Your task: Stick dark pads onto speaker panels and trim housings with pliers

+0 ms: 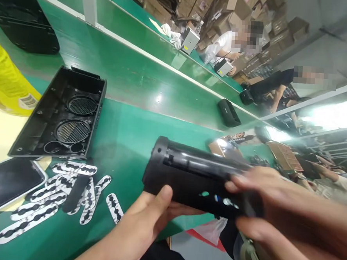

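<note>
A black plastic speaker housing (188, 178), with a glossy curved upper part and a row of small holes on its side, is held tilted above the green table. My left hand (149, 216) grips its left end from below, thumb on the near face. Around the right end closes my right hand (260, 194), smeared by motion, with a thumb on the upper part and a finger underneath. Left of my hands, several white strips with black patterns (35, 217) lie in a loose pile, one dark strip (77, 192) among them.
An open black housing (93, 135) with two round mesh grilles lies at left, near a phone (8, 182) and a yellow container (9, 76). Another black housing (229, 113) rests on the green conveyor (147, 85). Co-workers (226, 43) stand across the line.
</note>
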`<state>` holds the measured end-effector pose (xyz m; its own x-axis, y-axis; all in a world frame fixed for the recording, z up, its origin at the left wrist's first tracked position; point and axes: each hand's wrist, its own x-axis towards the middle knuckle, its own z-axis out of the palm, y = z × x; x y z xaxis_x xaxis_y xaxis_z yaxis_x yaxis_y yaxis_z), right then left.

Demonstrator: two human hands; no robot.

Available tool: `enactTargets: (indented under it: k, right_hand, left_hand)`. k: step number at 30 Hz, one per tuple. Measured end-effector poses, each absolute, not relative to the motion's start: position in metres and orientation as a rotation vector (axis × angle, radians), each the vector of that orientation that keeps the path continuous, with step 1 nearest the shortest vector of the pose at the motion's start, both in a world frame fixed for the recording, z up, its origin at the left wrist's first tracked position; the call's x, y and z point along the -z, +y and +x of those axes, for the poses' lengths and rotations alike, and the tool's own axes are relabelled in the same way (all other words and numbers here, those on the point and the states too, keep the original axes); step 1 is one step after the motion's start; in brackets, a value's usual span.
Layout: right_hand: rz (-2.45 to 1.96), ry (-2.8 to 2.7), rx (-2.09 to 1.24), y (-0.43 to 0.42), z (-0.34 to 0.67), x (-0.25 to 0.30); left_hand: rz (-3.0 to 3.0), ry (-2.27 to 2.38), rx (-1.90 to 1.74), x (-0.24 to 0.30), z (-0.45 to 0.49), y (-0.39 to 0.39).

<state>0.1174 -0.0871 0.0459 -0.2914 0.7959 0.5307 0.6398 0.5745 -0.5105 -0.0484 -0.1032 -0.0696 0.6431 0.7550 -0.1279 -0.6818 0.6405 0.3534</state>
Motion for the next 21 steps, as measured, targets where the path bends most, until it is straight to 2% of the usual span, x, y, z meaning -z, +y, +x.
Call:
enactTargets:
  k: [4, 10, 21]
  right_hand:
    - [-1.14, -1.95, -0.36, -0.078, 0.096, -0.014]
    - [-1.113, -2.006, -0.516, -0.061, 0.089, 0.021]
    - [-1.022, -2.004, -0.737, -0.04, 0.098, 0.052]
  left_hand:
    - [0.19, 0.594, -0.993, 0.064, -0.071, -0.102]
    - [0.092, 0.825, -1.047, 0.072, -0.088, -0.104]
    - [0.049, 0.867, -1.023, 0.083, -0.074, -0.103]
